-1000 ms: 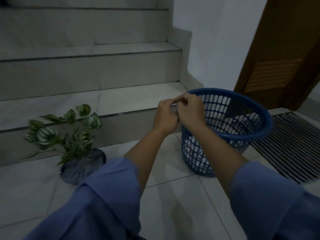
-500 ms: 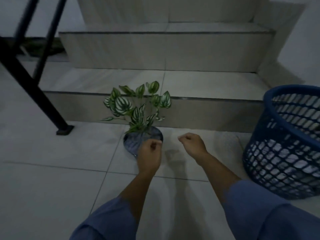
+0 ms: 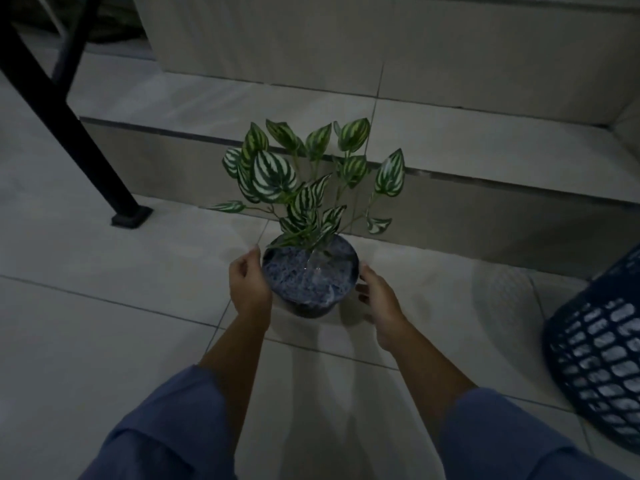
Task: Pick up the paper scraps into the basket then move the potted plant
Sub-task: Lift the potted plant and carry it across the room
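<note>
The potted plant [image 3: 309, 284] stands on the tiled floor in front of the lowest step. It has striped green-and-white leaves and a dark round pot with mottled filling. My left hand [image 3: 247, 285] is curved against the pot's left side. My right hand [image 3: 379, 299] cups the right side, its fingertips at the pot's wall. The blue plastic basket [image 3: 595, 358] with a lattice wall stands at the right edge, partly cut off, with pale paper showing through its holes. I see no paper scraps on the floor.
A tiled step [image 3: 467, 202] runs across just behind the plant, with a higher step beyond it. A black metal post [image 3: 65, 123] slants down to a foot on the floor at the left. My blue sleeves fill the bottom of the view.
My hands left the basket rim, moved left to the plant and now close around the pot's two sides. The view has swung left and nearer the plant.
</note>
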